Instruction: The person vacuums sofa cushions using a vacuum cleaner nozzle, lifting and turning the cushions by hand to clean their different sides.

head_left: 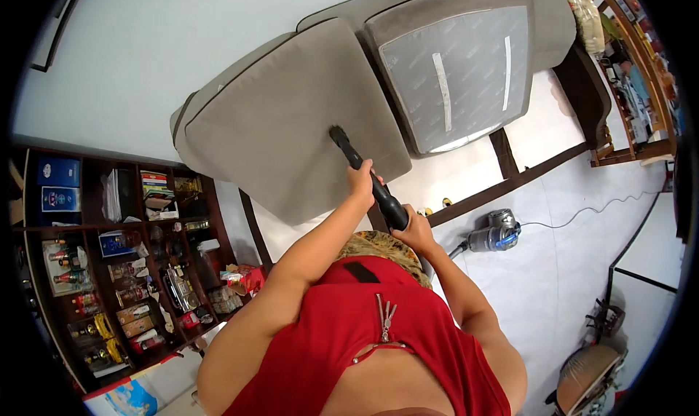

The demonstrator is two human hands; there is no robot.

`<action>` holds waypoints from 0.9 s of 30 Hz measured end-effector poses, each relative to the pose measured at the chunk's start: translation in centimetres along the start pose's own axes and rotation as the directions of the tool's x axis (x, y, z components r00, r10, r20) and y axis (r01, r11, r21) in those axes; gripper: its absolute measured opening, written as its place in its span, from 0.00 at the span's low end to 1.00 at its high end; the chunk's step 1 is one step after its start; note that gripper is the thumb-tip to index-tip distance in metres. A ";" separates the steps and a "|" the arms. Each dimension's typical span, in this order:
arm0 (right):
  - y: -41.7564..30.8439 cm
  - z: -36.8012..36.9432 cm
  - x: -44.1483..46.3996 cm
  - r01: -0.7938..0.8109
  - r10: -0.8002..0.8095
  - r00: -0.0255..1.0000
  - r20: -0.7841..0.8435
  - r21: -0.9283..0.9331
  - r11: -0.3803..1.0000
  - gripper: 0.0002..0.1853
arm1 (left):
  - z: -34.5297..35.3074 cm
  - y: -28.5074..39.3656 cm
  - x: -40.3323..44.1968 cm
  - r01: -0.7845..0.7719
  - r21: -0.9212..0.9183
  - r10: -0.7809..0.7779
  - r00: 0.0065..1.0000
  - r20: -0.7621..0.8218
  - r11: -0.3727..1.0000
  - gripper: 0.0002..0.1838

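My left hand [364, 180] is wrapped round the front part of a black vacuum wand [383, 197]. Further back, my right hand [415, 230] grips the same wand near its thicker rear end. The wand's brush tip [336, 132] touches the face of a grey-brown sofa cushion [277, 117], which leans against the sofa back. To its right stands a second cushion [466, 74], its pale printed underside with two white strips facing me.
A canister vacuum [495, 231] with a grey cord lies on the pale floor [553, 248] at the right. Dark wooden shelves [87, 227] full of bottles and boxes stand at the left. Another shelf [641, 59] is at the upper right, a round-seated chair [586, 376] at the lower right.
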State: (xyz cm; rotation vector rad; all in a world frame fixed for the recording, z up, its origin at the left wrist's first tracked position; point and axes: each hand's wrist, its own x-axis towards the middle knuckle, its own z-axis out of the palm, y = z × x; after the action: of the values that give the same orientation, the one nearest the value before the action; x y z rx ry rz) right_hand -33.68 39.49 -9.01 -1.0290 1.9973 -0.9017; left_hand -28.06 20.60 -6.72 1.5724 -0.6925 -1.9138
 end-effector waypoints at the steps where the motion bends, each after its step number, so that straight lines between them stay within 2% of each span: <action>1: -0.8 -0.8 -0.1 0.031 -0.030 0.999 -0.012 0.011 0.999 0.31 | 0.7 1.5 -1.2 -0.067 -0.025 0.069 0.996 0.056 0.997 0.16; 3: -4.5 -2.7 1.4 0.086 -0.081 0.993 -0.081 0.063 0.994 0.30 | 2.3 5.2 -2.6 -0.201 -0.089 0.213 0.965 0.150 0.976 0.14; 7: -11.0 -5.2 8.2 0.208 -0.203 0.968 -0.150 0.017 0.978 0.28 | 5.8 14.9 -1.8 -0.373 -0.194 0.406 0.896 0.179 0.907 0.13; 9: -13.8 -5.6 11.8 0.236 -0.233 0.954 -0.187 -0.006 0.972 0.29 | 6.8 19.1 0.7 -0.409 -0.178 0.441 0.871 0.217 0.895 0.14; 12: -15.8 -5.3 14.8 0.213 -0.215 0.955 -0.204 -0.032 0.976 0.30 | 7.7 22.9 3.8 -0.384 -0.085 0.394 0.902 0.175 0.919 0.14; 15: -14.7 -4.4 15.5 0.211 -0.211 0.953 -0.218 -0.024 0.977 0.30 | 7.4 21.3 5.1 -0.420 -0.043 0.419 0.883 0.209 0.906 0.14; 19: -9.1 -3.2 12.9 0.172 -0.169 0.967 -0.192 -0.004 0.985 0.29 | 6.5 15.0 4.7 -0.430 -0.039 0.425 0.870 0.250 0.902 0.15; 27: -0.4 -0.4 5.2 0.054 -0.049 0.994 -0.095 0.045 0.998 0.29 | 4.2 3.0 2.7 -0.258 0.048 0.247 0.954 0.173 0.965 0.17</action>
State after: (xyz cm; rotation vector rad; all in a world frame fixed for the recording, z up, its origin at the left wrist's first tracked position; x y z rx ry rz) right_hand -36.15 34.92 -9.85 -1.0331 2.0237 -1.0376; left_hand -32.27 16.71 -5.79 1.3024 -0.9919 -1.8571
